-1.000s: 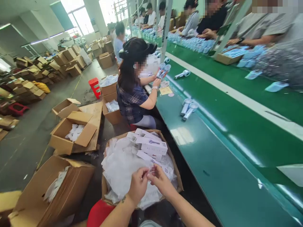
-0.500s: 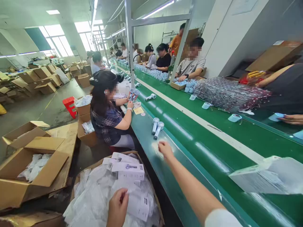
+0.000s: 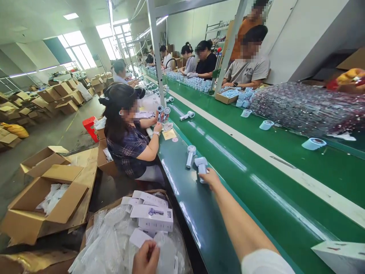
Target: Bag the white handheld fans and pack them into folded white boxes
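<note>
My right hand [image 3: 210, 178] reaches over the green bench and is closed around the handle of a light grey-blue handheld fan [image 3: 201, 163]. Another handheld fan [image 3: 190, 156] lies just to its left on the bench. Low in the view, my left hand [image 3: 146, 258] is closed, thumb and fingers pinched together. Clear plastic bags [image 3: 110, 236] and white printed boxes [image 3: 155, 212] in an open carton lie around and beyond it. Whether the pinch holds one of the bags cannot be made out.
A co-worker [image 3: 125, 140] sits at the bench holding two fans. A green conveyor [image 3: 228, 137] runs alongside, with blue round parts [image 3: 266, 125] on its far side. A white box [image 3: 342, 255] is at lower right. Open cartons [image 3: 48, 205] stand left on the floor.
My right hand, empty over the bench before, has moved forward and taken hold of the nearer fan. My left hand stays low, pinched. The view has shifted somewhat.
</note>
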Tool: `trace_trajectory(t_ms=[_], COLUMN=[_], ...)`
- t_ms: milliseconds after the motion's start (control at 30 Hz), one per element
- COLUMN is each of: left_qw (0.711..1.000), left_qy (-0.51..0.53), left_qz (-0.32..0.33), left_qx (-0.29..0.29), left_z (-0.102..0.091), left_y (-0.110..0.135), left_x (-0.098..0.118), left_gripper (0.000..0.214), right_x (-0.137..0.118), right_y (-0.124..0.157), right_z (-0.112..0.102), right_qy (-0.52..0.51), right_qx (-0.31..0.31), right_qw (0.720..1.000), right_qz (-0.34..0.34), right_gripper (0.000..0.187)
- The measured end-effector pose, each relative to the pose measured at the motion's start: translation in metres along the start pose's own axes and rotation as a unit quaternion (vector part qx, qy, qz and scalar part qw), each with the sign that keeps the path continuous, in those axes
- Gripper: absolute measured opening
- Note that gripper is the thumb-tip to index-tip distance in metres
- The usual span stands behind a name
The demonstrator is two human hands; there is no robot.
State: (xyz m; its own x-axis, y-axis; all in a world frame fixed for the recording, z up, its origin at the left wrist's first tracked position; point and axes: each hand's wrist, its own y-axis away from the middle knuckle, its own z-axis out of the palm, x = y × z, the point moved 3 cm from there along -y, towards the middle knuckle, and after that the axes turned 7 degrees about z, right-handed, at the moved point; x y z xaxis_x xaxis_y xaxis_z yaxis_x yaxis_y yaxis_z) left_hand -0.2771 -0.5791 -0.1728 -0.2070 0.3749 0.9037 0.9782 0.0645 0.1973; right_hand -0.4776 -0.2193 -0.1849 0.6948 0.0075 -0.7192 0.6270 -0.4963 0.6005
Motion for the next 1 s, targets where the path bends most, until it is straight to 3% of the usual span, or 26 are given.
trace_trajectory(t_ms=[67,133,233,300,367,433,533,633,700,833,900,1000], left_qw=[0.998,0.997,0.992,0.980,0.966,0.954,0.935,0.924,0.912,0.875,0.874,0.883], left_qy=[-0.008,-0.002,0.052,0.104,0.148,0.172,0.169,0.132,0.110,0.089,0.084,0.073], left_qz=[0.049,0.067,0.062,0.053,0.035,0.010,0.013,0.082,0.101,0.027,0.014,0.051], left_qx=[-0.026,-0.047,-0.101,-0.159,-0.208,-0.246,-0.310,-0.351,-0.382,-0.474,-0.479,-0.461], left_z=[0.005,0.012,0.025,0.029,0.026,0.019,0.007,-0.002,-0.005,0.000,0.001,-0.001], left_y=[-0.013,-0.027,-0.039,-0.036,-0.028,-0.018,-0.005,0.003,0.007,0.011,0.011,0.012], left_x=[0.030,0.050,0.063,0.064,0.062,0.060,0.059,0.066,0.070,0.067,0.065,0.070], left_gripper=[0.042,0.035,0.030,0.030,0.032,0.033,0.033,0.031,0.030,0.035,0.038,0.031], right_x=[0.029,0.062,0.109,0.133,0.151,0.162,0.175,0.186,0.190,0.194,0.197,0.206], right_y=[0.042,0.097,0.190,0.240,0.271,0.289,0.308,0.329,0.345,0.370,0.374,0.377], right_z=[-0.019,-0.030,-0.022,-0.012,0.000,0.007,0.014,0.022,0.032,0.055,0.062,0.062], right_qy=[-0.017,-0.061,-0.201,-0.242,-0.260,-0.272,-0.276,-0.294,-0.323,-0.361,-0.375,-0.392], right_qx=[-0.056,-0.156,-0.415,-0.491,-0.498,-0.481,-0.458,-0.457,-0.476,-0.536,-0.524,-0.452], right_qw=[0.998,0.986,0.886,0.833,0.820,0.824,0.833,0.827,0.807,0.757,0.760,0.794], right_qz=[0.005,0.008,0.046,0.084,0.106,0.120,0.143,0.146,0.131,0.092,0.086,0.110], right_gripper=[0.064,0.059,0.062,0.071,0.087,0.103,0.112,0.110,0.112,0.109,0.101,0.082])
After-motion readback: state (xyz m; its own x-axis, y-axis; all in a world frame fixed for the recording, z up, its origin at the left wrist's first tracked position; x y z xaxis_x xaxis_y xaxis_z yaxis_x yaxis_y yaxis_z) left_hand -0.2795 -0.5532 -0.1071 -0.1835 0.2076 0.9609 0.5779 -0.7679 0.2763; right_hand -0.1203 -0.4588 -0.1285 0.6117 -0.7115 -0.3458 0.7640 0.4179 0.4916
